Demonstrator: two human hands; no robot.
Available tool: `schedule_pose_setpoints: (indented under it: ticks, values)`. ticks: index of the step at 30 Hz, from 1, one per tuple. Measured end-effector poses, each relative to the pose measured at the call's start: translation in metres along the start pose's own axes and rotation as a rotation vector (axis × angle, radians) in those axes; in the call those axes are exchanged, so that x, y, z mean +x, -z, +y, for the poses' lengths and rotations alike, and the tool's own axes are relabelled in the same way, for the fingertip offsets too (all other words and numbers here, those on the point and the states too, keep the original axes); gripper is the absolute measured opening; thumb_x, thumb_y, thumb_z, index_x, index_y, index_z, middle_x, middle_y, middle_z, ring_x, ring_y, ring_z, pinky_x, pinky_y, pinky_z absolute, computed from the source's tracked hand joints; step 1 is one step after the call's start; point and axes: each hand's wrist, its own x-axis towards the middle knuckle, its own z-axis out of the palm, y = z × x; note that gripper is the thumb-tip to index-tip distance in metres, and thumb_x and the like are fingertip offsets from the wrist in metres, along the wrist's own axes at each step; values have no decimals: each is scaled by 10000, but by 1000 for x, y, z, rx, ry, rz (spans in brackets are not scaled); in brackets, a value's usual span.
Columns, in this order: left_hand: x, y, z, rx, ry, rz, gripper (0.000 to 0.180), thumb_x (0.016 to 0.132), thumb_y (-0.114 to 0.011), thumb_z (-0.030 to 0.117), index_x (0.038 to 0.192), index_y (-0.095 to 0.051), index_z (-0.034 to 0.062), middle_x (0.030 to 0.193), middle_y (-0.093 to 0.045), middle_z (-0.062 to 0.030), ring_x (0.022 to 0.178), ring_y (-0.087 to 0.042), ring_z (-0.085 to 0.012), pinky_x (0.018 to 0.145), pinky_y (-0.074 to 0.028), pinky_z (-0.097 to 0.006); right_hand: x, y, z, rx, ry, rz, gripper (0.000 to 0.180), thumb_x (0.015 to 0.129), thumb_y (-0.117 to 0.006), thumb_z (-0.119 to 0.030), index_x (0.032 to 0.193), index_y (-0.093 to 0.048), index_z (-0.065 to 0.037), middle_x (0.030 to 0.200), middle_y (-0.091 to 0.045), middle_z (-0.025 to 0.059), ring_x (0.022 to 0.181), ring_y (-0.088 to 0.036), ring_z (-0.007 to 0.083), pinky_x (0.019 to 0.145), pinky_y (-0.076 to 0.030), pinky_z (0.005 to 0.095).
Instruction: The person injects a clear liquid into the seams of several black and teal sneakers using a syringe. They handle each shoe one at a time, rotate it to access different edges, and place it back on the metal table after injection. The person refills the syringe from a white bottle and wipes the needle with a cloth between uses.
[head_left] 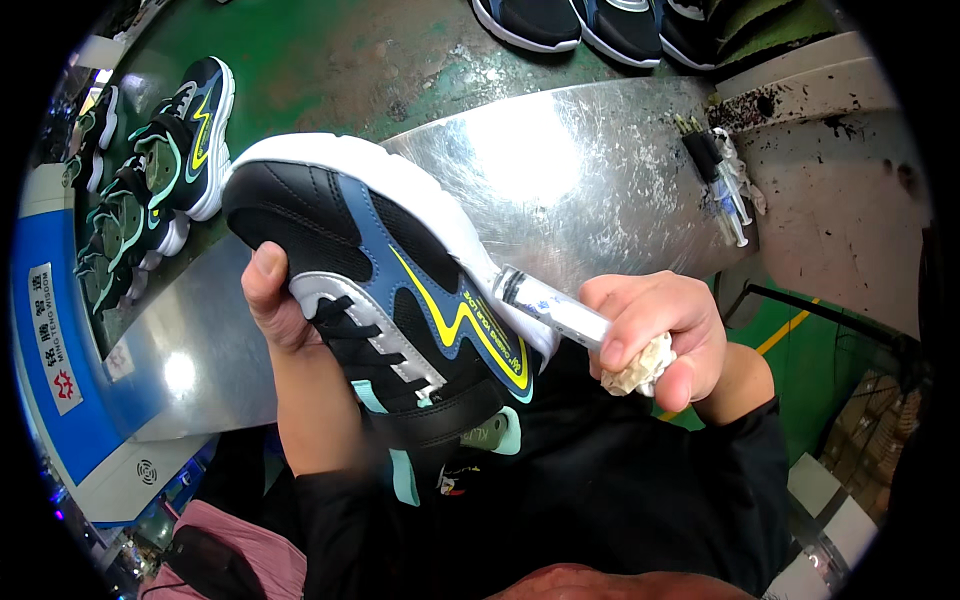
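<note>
My left hand (277, 305) is closed on a black sneaker (405, 300) with blue panels, a yellow zigzag and a white sole, its thumb by the toe and tongue. The shoe hangs tilted over my lap, its sole facing up and to the right. In my right hand (665, 320) a clear syringe (560, 312) is gripped, its dark-ringed end at the white sole edge near the middle of the shoe. Whether its tip touches the sole I cannot tell. A crumpled cream-coloured wad (640, 368) is pressed in the same right hand beneath the syringe.
A shiny metal plate (440, 150) covers the near bench. More sneakers (200, 135) stand in a row at the left, others (615, 30) at the far edge. Pens or brushes (715, 170) lie at the plate's right end, beside a paint-spotted grey machine (840, 170). A blue-white housing (60, 330) stands left.
</note>
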Motion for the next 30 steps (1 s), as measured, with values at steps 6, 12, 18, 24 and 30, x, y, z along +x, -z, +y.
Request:
schedule_pose_setpoints:
  ticks: [6, 12, 18, 24, 30]
  values:
    - [4, 16, 6, 48, -40, -46, 529, 817, -574, 234, 1264, -501, -39, 1221, -591, -189, 1096, -596, -311, 976, -466, -446, -8, 2, 6, 21, -4, 6, 445, 797, -759, -321, 1041, -638, 31, 831, -597, 81, 691, -502, 136, 602, -369, 255]
    - [3, 30, 7, 108, -50, 206, 475, 840, -567, 250, 1224, -529, -26, 1186, -611, -160, 1066, -601, -285, 956, -471, -419, -27, 4, 10, 63, -49, 26, 418, 783, -776, -288, 1025, -651, 29, 862, -630, 96, 700, -514, 149, 612, -386, 261]
    - [5, 63, 30, 145, 28, 283, 496, 858, -567, 327, 1233, -532, 5, 1181, -615, -127, 1055, -596, -259, 944, -465, -399, -47, 4, 20, 19, 23, 20, 437, 766, -783, -309, 1001, -660, 38, 857, -675, 94, 666, -492, 163, 568, -387, 277]
    - [12, 64, 34, 71, 155, 182, 545, 856, -552, 380, 1260, -516, 17, 1198, -603, -136, 1072, -585, -274, 960, -450, -419, -67, 2, 31, 50, 53, 69, 444, 768, -777, -337, 985, -666, 34, 835, -681, 83, 633, -472, 158, 539, -381, 279]
    - [13, 60, 36, 58, 220, 145, 593, 854, -536, 433, 1288, -501, 29, 1215, -590, -144, 1090, -575, -289, 976, -435, -439, -76, 3, 35, 55, 32, 86, 442, 765, -776, -346, 978, -670, 26, 818, -680, 72, 622, -469, 157, 536, -379, 281]
